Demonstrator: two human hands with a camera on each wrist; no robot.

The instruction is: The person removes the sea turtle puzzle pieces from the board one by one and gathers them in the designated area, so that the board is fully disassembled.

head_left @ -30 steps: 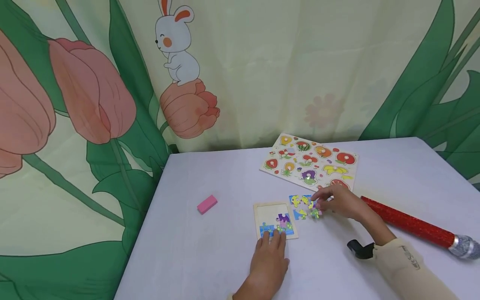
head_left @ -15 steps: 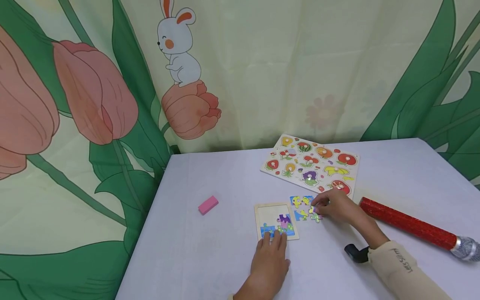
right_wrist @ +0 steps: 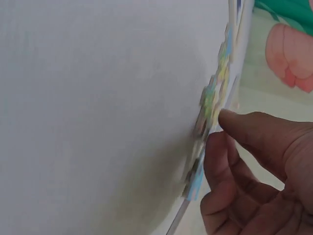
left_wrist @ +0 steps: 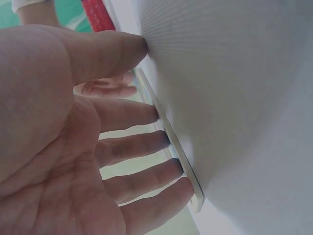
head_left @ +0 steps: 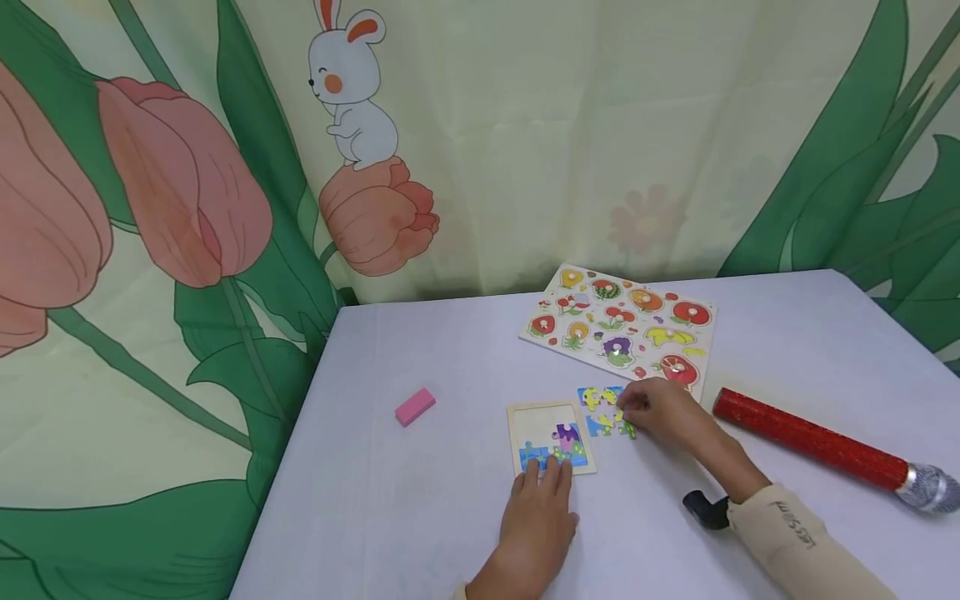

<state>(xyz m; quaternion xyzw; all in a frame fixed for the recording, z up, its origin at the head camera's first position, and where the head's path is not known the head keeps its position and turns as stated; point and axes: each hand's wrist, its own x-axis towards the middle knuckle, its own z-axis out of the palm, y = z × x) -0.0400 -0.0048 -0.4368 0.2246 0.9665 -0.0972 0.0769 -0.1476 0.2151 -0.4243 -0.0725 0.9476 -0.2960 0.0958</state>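
Observation:
My left hand (head_left: 534, 525) lies with extended fingers on the near edge of a small wooden puzzle tray (head_left: 514, 433). In the left wrist view, the fingertips (left_wrist: 164, 139) touch the tray's rim and the thumb is spread away. Inside the tray, blue, green and purple jigsaw pieces (head_left: 566, 437) fill the bottom and right side. Right of it lie several loose jigsaw pieces (head_left: 600, 425) in blue and yellow. My right hand (head_left: 663, 412) has curled fingers at these, with thumb and index finger (right_wrist: 217, 147) apparently pinching a piece, mostly hidden in the head view.
Behind the loose pieces lies a fruit peg puzzle board (head_left: 618, 321). A red glittery microphone (head_left: 817, 442) rests at the right. A pink block (head_left: 415, 407) lies at the left. Beside the right sleeve is a black curved object (head_left: 705, 510). A printed curtain (head_left: 540, 167) hangs behind the table.
My right hand has shifted slightly left over the loose jigsaw pieces, covering the pieces at their right side. My left hand has stayed on the tray.

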